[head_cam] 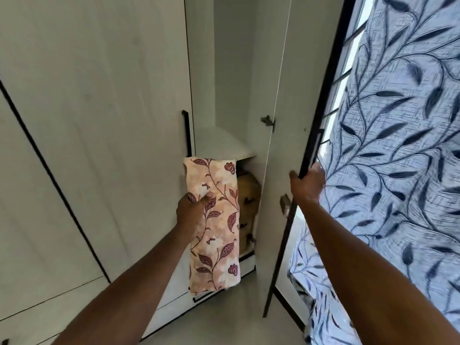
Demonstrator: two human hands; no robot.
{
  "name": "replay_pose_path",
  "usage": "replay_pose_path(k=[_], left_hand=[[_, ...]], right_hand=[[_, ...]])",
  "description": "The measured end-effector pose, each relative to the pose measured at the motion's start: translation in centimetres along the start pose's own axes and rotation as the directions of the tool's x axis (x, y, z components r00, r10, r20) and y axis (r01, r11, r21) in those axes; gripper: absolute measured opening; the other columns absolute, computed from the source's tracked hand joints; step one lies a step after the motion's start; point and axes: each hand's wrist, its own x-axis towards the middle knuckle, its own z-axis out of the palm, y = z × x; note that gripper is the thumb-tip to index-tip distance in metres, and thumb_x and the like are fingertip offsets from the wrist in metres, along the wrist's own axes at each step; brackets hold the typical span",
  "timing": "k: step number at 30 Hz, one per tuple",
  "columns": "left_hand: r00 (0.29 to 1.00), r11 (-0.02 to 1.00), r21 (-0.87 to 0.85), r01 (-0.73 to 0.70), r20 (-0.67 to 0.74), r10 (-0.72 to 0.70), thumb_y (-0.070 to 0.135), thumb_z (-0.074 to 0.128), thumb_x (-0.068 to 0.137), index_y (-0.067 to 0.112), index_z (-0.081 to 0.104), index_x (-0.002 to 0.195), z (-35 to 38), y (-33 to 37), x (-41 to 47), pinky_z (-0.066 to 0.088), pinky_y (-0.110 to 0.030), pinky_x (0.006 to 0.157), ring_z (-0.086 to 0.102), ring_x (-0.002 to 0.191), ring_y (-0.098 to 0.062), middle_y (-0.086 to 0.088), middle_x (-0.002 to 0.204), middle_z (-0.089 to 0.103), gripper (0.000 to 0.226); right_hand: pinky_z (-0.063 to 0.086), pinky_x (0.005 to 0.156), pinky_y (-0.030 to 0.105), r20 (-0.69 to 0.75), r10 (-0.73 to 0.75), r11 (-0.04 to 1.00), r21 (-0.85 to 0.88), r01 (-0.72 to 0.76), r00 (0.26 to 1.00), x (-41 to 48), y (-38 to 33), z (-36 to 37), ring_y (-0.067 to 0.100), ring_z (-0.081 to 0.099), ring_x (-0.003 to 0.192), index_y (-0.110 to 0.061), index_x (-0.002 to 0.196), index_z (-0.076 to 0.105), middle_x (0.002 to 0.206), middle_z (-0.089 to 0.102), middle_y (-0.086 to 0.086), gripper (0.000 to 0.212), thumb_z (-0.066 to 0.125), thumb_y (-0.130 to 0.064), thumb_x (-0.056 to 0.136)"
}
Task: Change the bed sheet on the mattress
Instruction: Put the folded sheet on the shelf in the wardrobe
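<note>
Two forearms (139,282) are extended toward a pale wardrobe (99,120), stood on a grey floor (224,329). Right of the wardrobe a blue leaf-patterned curtain (398,145) is hung over a barred window (348,58). The wardrobe's right door (281,158) is swung open, and its dark edge is clasped by the right grip (308,181). A folded floral bed sheet (214,220) is held upright before the wardrobe's opening, just below its shelf (221,143), pinched at its left edge by the left grip (190,212). Something tan, possibly a bag (247,195), is seen inside.
</note>
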Motion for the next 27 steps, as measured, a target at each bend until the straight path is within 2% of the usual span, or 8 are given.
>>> replay_pose_path(k=[4, 10, 15, 21, 23, 25, 26, 27], left_hand=[[0.999, 0.999, 0.032, 0.03, -0.013, -0.029, 0.044, 0.083, 0.079, 0.015, 0.071, 0.119, 2.7, 0.6, -1.0, 0.054, -0.058, 0.09, 0.062, 0.11, -0.049, -0.021, 0.112, 0.073, 0.051], [0.996, 0.996, -0.025, 0.088, -0.029, -0.088, 0.038, 0.084, 0.079, 0.019, 0.072, 0.117, 7.8, 0.6, -2.9, 0.054, -0.058, 0.09, 0.069, 0.098, -0.037, -0.006, 0.104, 0.077, 0.044], [0.993, 0.987, -0.121, 0.11, -0.032, -0.115, 0.031, 0.084, 0.081, 0.017, 0.069, 0.122, 11.6, 0.1, -3.7, 0.057, -0.052, 0.091, 0.072, 0.101, -0.034, -0.005, 0.108, 0.076, 0.047], [0.987, 0.961, -0.228, 0.158, 0.028, -0.156, 0.022, 0.076, 0.089, 0.009, 0.062, 0.13, 15.0, 1.9, -3.9, 0.051, -0.054, 0.091, 0.062, 0.118, -0.041, -0.017, 0.121, 0.07, 0.045], [0.982, 0.952, -0.24, 0.188, 0.057, -0.179, 0.026, 0.073, 0.092, 0.011, 0.061, 0.132, 15.6, 2.5, -3.4, 0.06, -0.045, 0.074, 0.055, 0.124, -0.044, -0.021, 0.126, 0.067, 0.045], [0.977, 0.946, -0.248, 0.211, 0.054, -0.204, 0.028, 0.072, 0.093, 0.009, 0.061, 0.131, 15.7, 2.9, -2.5, 0.054, -0.023, 0.045, 0.066, 0.106, -0.041, -0.024, 0.13, 0.064, 0.045], [0.973, 0.937, -0.265, 0.229, 0.055, -0.222, 0.027, 0.071, 0.093, 0.006, 0.06, 0.132, 15.6, 3.0, -1.8, 0.056, -0.027, 0.045, 0.07, 0.09, -0.039, -0.026, 0.128, 0.064, 0.046], [0.969, 0.929, -0.277, 0.247, 0.046, -0.244, 0.027, 0.071, 0.093, 0.003, 0.06, 0.131, 15.3, 3.0, -0.7, 0.046, -0.052, 0.078, 0.069, 0.078, -0.039, -0.025, 0.119, 0.067, 0.047]], right_hand=[[0.035, 0.085, 0.013, 0.011, 0.129, 0.969, 0.21, -0.128, 0.992, 2.5, 2.7, -3.2, 0.033, 0.056, 0.125, 0.013, 0.135, 0.044, 0.134, 0.057, 0.026, 0.048, 0.066, -0.006, 0.097], [0.042, 0.065, 0.008, 0.026, 0.241, 0.937, 0.254, -0.24, 0.97, 9.1, 7.5, -6.3, 0.018, 0.06, 0.106, 0.002, 0.139, 0.045, 0.115, 0.062, 0.005, 0.042, 0.057, 0.002, 0.098], [0.046, 0.103, 0.041, -0.126, 0.275, 0.961, 0.079, -0.267, 0.953, 11.1, 10.0, -5.8, 0.038, 0.058, 0.124, 0.001, 0.135, 0.05, 0.132, 0.061, 0.02, 0.042, 0.058, -0.011, 0.095], [0.011, 0.124, 0.041, 0.065, 0.262, 0.962, -0.099, -0.255, 0.963, 4.0, 10.2, -1.2, 0.041, 0.012, 0.154, 0.012, 0.156, 0.002, 0.166, 0.007, 0.028, 0.088, 0.054, -0.029, 0.098], [0.012, 0.125, 0.042, 0.18, 0.203, 0.979, -0.034, -0.201, 0.962, 1.2, 9.4, 1.3, 0.034, 0.011, 0.156, 0.002, 0.16, 0.013, 0.169, 0.008, 0.018, 0.084, 0.058, -0.036, 0.1], [0.034, 0.117, 0.042, 0.349, 0.143, 0.98, 0.078, -0.181, 0.926, 0.1, 8.6, 4.1, 0.03, 0.04, 0.143, -0.007, 0.151, 0.042, 0.159, 0.04, 0.015, 0.067, 0.06, -0.046, 0.099], [0.045, 0.107, 0.038, 0.461, 0.15, 0.961, 0.141, -0.239, 0.875, 0.2, 8.1, 5.3, 0.027, 0.055, 0.127, -0.011, 0.139, 0.056, 0.145, 0.056, 0.013, 0.057, 0.061, -0.05, 0.098], [0.051, 0.095, 0.034, 0.584, 0.166, 0.918, 0.203, -0.34, 0.795, 0.6, 7.4, 6.1, 0.023, 0.063, 0.111, -0.014, 0.126, 0.064, 0.13, 0.067, 0.01, 0.048, 0.061, -0.052, 0.097]])
